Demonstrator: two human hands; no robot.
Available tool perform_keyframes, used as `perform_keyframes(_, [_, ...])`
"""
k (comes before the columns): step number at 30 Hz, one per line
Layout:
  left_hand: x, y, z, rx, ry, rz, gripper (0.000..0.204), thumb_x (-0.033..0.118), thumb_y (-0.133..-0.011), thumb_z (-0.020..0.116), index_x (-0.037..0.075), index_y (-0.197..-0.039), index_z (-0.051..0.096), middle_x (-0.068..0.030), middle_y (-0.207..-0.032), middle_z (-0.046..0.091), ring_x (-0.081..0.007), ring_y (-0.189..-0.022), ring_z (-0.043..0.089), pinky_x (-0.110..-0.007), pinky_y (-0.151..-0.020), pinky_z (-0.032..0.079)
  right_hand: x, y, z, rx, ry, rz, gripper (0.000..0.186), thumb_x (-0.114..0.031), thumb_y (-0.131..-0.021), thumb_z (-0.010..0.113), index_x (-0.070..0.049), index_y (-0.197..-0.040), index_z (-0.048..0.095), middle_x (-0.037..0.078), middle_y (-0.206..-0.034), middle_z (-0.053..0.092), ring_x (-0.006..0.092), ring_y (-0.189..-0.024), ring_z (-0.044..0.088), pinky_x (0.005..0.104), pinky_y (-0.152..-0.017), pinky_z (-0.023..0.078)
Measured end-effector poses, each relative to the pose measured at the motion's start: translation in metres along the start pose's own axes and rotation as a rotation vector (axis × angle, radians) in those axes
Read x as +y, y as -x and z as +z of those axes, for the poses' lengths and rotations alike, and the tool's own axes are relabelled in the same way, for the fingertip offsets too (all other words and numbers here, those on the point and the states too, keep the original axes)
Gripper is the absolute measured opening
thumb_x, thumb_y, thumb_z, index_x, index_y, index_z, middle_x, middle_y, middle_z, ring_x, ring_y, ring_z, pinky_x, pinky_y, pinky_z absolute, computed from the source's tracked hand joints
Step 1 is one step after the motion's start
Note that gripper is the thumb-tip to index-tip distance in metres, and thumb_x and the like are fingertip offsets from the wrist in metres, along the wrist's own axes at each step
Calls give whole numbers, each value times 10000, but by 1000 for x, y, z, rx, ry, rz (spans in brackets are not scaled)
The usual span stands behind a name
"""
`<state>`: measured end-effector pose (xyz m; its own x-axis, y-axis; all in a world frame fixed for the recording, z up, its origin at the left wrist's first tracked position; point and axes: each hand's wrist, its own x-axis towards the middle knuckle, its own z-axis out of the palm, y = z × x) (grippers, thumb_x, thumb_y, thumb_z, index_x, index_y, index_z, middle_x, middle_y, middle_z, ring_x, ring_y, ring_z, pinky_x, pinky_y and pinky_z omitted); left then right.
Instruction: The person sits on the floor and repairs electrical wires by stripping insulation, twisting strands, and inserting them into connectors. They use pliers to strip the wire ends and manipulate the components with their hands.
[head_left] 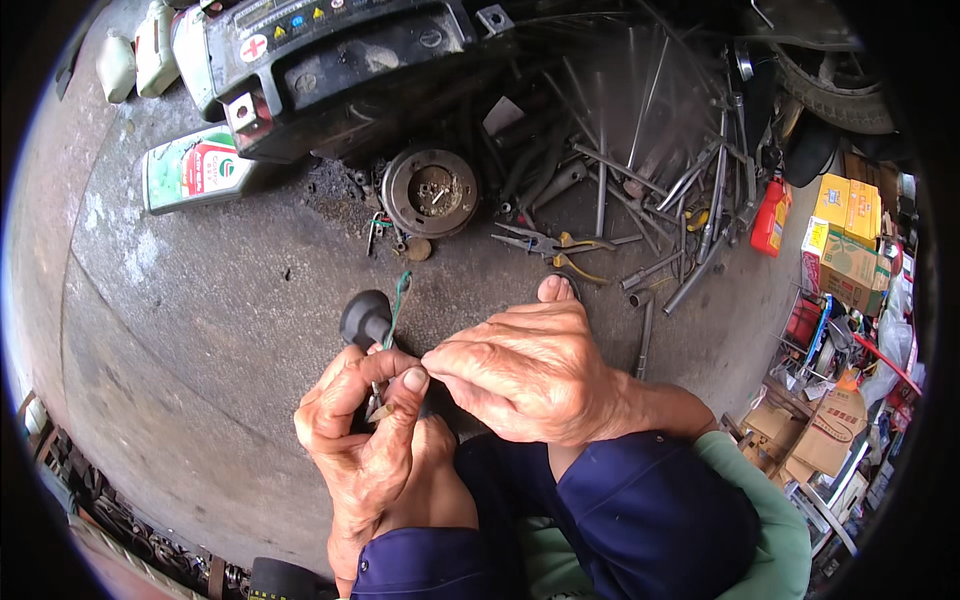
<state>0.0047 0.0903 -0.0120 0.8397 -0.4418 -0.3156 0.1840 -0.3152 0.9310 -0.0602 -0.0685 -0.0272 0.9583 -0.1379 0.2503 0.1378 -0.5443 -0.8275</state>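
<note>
My left hand (365, 420) is closed, thumb and forefinger pinched around a thin green wire (396, 305) whose end sticks up past the fingers. A black rubber cup-shaped part (366, 318) juts out just beyond that hand; whether it is joined to the wire is hidden. Small metal bits (376, 400) show between the left fingers. My right hand (530, 370) meets the left fingertips, its thumb and forefinger pressed together. Whatever lies in that pinch is too small to make out. Toes (555, 288) show just past the right hand.
Beyond the hands lie a round metal dish of small parts (432, 193), yellow-handled pliers (560, 245) and a heap of metal rods and tools (680, 190). A large black battery (340, 60) and a green-and-white bottle (200, 170) are at the far left. Cardboard boxes (850, 240) crowd the right.
</note>
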Motion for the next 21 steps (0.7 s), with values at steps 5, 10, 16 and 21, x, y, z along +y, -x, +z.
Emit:
perform_keyframes(5, [-3, -3, -5, -105, 287, -293, 94, 16, -796, 729, -41, -817, 657, -11, -698, 554, -81, -634, 426, -229, -584, 340, 1, 4, 1, 15, 54, -43, 232, 20, -657, 730, -29, -872, 658, 67, -732, 673, 196, -579, 655, 294, -537, 511])
perform_keyframes(10, [-1, -6, -10, -155, 577, -556, 103, 16, -788, 734, -50, -822, 661, 6, -690, 519, -83, -657, 402, -236, -596, 315, 2, 3, 1, 18, 51, -81, 251, 31, -665, 723, -36, -896, 651, 65, -729, 670, 191, -565, 645, 292, -536, 508])
perform_keyframes(16, [-9, -6, -6, -178, 462, -371, 111, 36, -805, 726, -52, -824, 662, -10, -706, 542, -88, -674, 439, -238, -609, 335, 3, 2, -1, -11, -78, 39, 192, 19, -684, 741, -21, -855, 661, 78, -725, 667, 204, -573, 648, 293, -543, 503])
perform_keyframes(21, [0, -3, -5, -114, 494, -398, 101, 45, -820, 712, -38, -813, 656, -8, -740, 556, -90, -703, 475, -230, -639, 358, 1, -1, -1, -18, -121, 117, 172, 3, -700, 746, -24, -850, 667, 82, -698, 649, 206, -557, 630, 293, -509, 469])
